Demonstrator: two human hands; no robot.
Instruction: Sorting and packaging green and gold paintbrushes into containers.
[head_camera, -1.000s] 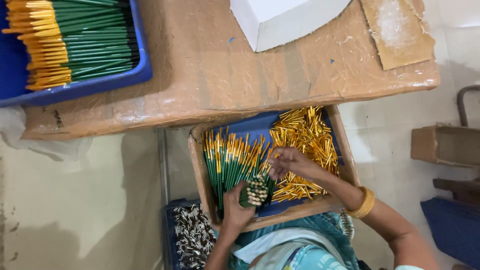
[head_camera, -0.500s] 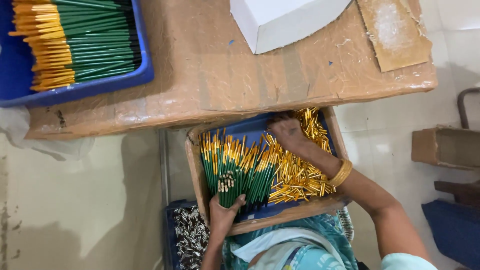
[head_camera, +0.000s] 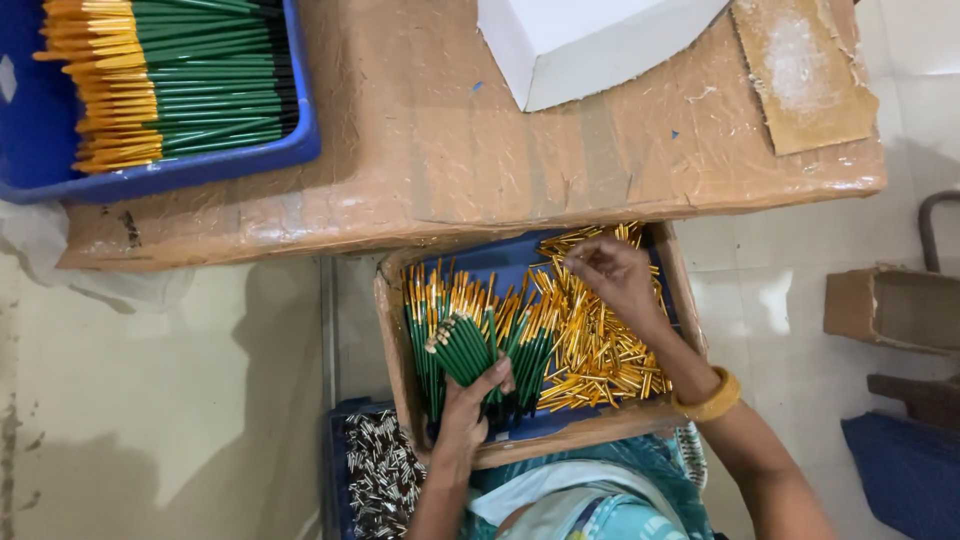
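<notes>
A seated person sorts green pens over a tray held on the lap, below a paper-covered worktop (head_camera: 450, 170).

The left hand (head_camera: 465, 415) has its fingers clenched around a bundle of green pens (head_camera: 462, 345) (gold tips up), above the tray (head_camera: 392, 330); the right hand (head_camera: 615, 275) pinches at loose gold caps (head_camera: 600, 350) heaped in the tray's right half.
</notes>
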